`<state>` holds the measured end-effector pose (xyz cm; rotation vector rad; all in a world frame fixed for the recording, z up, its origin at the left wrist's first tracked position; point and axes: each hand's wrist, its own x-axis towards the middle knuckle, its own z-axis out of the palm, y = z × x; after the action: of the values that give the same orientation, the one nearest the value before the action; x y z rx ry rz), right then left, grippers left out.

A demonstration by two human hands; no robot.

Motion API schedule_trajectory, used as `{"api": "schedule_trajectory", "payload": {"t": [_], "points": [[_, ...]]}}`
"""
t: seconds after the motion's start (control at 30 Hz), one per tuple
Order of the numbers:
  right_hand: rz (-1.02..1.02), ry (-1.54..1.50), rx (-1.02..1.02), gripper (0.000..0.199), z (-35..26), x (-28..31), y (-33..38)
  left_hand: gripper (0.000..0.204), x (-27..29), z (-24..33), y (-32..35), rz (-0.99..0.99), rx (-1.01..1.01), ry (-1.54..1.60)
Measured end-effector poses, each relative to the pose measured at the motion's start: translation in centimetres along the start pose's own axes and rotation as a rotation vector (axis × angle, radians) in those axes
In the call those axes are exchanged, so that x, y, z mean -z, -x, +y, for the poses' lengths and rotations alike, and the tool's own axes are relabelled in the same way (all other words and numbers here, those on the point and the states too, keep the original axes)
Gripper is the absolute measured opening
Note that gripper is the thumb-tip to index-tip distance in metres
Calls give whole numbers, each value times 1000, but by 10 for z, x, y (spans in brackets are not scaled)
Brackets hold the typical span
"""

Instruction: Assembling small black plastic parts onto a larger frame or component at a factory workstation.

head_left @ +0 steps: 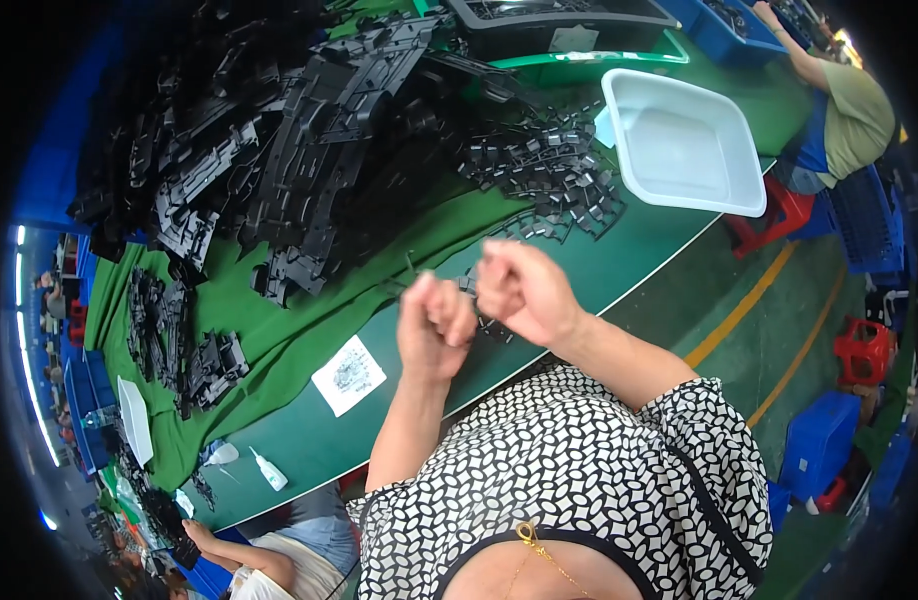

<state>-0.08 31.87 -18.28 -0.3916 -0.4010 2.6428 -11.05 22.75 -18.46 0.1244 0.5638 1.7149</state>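
Over the near edge of the table, my two hands are raised close together with the fingers curled in. My left hand (436,325) is closed; a thin dark end of a small black plastic part (410,262) sticks out above its fingers. Close beside it, my right hand (527,293) is also closed, and its curled fingers hide whatever they grip. Dark plastic bits (494,329) show on the table just beneath the hands. Beyond my right hand lies a spread heap of small black plastic clips or frames (554,170).
Long black molded panels (314,140) pile up on green cloth (279,345) at far left. A white basin (684,140) stands at right. A printed white sheet (349,376) and a small white bottle (269,470) lie at left. Other people sit at both table ends.
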Motion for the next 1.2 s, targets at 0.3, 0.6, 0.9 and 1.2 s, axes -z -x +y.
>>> {"api": "schedule_trajectory", "payload": {"t": [0.3, 0.6, 0.9, 1.2], "points": [[-19, 1388, 498, 13, -4, 3, -5, 33, 0, 11, -7, 40, -130, 51], [112, 2249, 930, 11, -64, 34, -13, 30, 5, 7, -7, 104, -73, 12], [121, 2313, 903, 10, -68, 29, -7, 35, 2, 6, -7, 71, -3, -127], [-58, 2044, 1003, 12, -37, -15, 4, 34, -2, -8, -6, 178, -92, -445]]}}
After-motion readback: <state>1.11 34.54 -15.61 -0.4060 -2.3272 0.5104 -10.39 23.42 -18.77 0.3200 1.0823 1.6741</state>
